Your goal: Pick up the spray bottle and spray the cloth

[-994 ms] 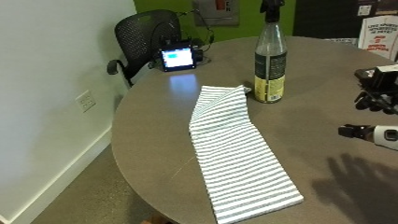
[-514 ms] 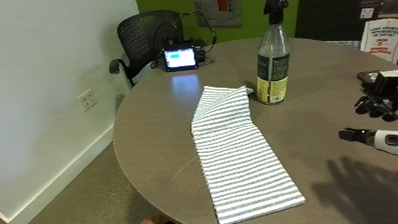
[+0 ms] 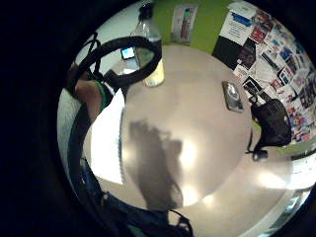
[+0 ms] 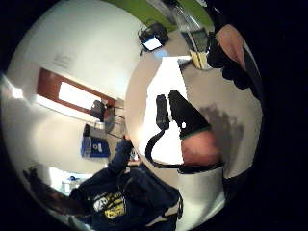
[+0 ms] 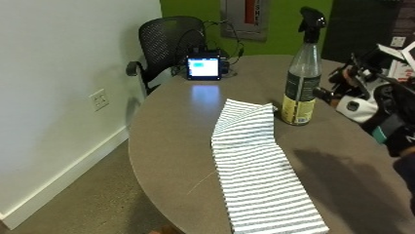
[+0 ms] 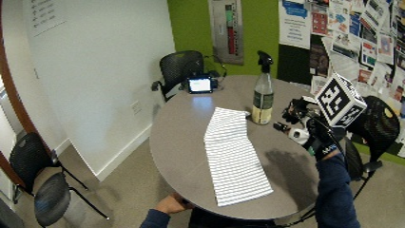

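Your gloved right hand (image 5: 363, 100) hovers above the round table (image 5: 175, 131), just beside the spray bottle (image 5: 302, 73) and not touching it. You hold nothing; whether your fingers are spread or curled cannot be told. The bottle stands upright between your hand and the striped cloth (image 5: 259, 170), its base at the cloth's folded far end. The cloth lies flat, stretching back toward your body. Beyond the bottle, well away from your hand, a small lit screen (image 5: 203, 67) stands before a black mesh chair (image 5: 165, 41).
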